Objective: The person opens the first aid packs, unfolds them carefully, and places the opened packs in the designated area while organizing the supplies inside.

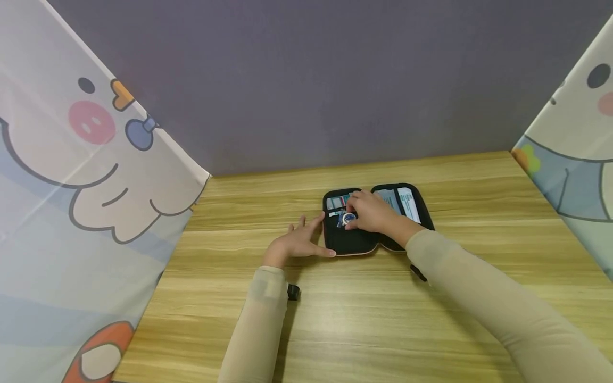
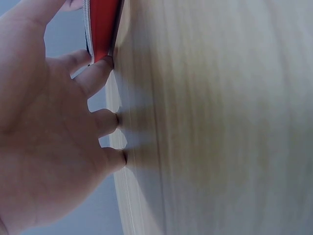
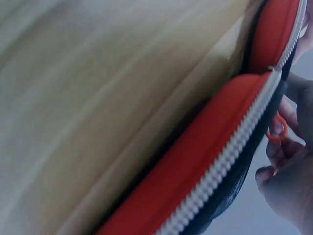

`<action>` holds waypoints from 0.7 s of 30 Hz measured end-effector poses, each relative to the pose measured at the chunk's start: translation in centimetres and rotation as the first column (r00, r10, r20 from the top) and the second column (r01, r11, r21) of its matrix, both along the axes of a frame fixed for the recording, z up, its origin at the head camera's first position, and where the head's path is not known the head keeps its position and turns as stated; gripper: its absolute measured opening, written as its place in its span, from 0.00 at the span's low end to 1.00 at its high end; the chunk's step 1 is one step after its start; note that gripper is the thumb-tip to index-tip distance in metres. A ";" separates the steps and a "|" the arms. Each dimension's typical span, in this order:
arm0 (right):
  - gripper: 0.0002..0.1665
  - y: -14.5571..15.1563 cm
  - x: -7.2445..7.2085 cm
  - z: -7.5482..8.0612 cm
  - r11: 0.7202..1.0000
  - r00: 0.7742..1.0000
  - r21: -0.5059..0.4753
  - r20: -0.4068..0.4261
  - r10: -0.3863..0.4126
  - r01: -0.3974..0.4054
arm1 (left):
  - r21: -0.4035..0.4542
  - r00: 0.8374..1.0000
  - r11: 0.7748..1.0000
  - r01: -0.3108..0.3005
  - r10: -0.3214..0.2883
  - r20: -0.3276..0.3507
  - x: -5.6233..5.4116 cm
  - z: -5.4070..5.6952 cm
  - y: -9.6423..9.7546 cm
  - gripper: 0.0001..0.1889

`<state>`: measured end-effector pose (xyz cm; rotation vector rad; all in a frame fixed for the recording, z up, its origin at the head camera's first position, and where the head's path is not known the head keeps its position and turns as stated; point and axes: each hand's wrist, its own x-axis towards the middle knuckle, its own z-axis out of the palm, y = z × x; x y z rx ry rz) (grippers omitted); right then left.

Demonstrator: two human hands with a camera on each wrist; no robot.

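Note:
A zip case (image 1: 354, 242), black inside and red outside, lies spread on the wooden table. My left hand (image 1: 300, 242) rests at its left edge, fingers spread; the left wrist view shows fingertips at the red shell (image 2: 101, 29). Over the middle of the case, my right hand (image 1: 371, 211) pinches a small blue-and-white item (image 1: 348, 218) between thumb and fingers. In the right wrist view an orange ring (image 3: 277, 140) shows at those fingers, beyond the case's zipper (image 3: 215, 171); I cannot tell whether it belongs to that item.
Flat packets (image 1: 337, 202) sit in the left half's pocket, and a white printed packet (image 1: 409, 205) is in the right half. A grey wall (image 1: 335, 85) stands behind the wooden table (image 1: 354, 314). Cartoon-printed cloth (image 1: 143, 186) hangs at both sides.

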<state>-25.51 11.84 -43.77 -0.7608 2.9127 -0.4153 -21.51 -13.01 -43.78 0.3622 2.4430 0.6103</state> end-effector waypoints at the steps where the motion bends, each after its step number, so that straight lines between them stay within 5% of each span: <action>1: 0.23 -0.1 0.0 -0.1 1.000 1.000 0.004 -0.004 -0.012 0.012 | -0.001 1.000 1.000 0.000 0.000 0.001 0.0 0.0 0.0 0.64; 7: 0.26 -1.0 0.2 -0.5 0.998 0.998 0.025 -0.048 -0.051 0.053 | -0.004 1.000 1.000 0.003 -0.003 -0.009 0.1 -0.1 -0.1 0.64; 14: 0.27 -0.8 0.2 -0.5 0.998 0.998 -0.002 -0.001 -0.069 0.069 | -0.006 1.000 1.000 0.001 -0.001 -0.005 0.2 -0.1 -0.2 0.63; 21: 0.22 0.1 -0.1 0.1 1.000 0.999 -0.003 0.037 -0.014 0.014 | -0.006 1.000 1.000 -0.014 0.014 -0.001 0.2 0.1 -0.2 0.63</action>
